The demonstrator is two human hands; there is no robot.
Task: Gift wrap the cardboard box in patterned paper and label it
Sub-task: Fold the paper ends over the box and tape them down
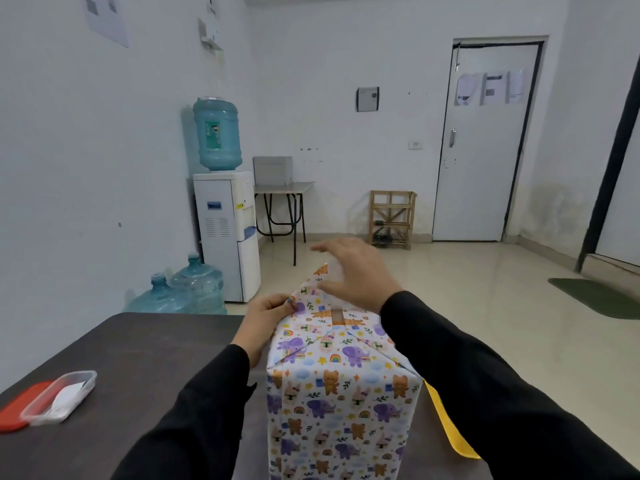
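Note:
A tall box (341,403) wrapped in white paper with elephants, bears and rainbows stands upright on the dark table (138,348). On its top the near flaps are folded down, with a strip of tape across them. A pointed paper flap (320,275) sticks up at the far edge. My left hand (268,315) pinches the paper at the top left corner. My right hand (351,271) is spread open over the raised flap, its fingers straight and touching the paper.
A clear plastic container (59,396) holding white paper lies on a red lid (17,407) at the table's left. A yellow ribbon (446,424) lies to the right of the box. Beyond the table are a water dispenser (227,233), spare bottles and a door.

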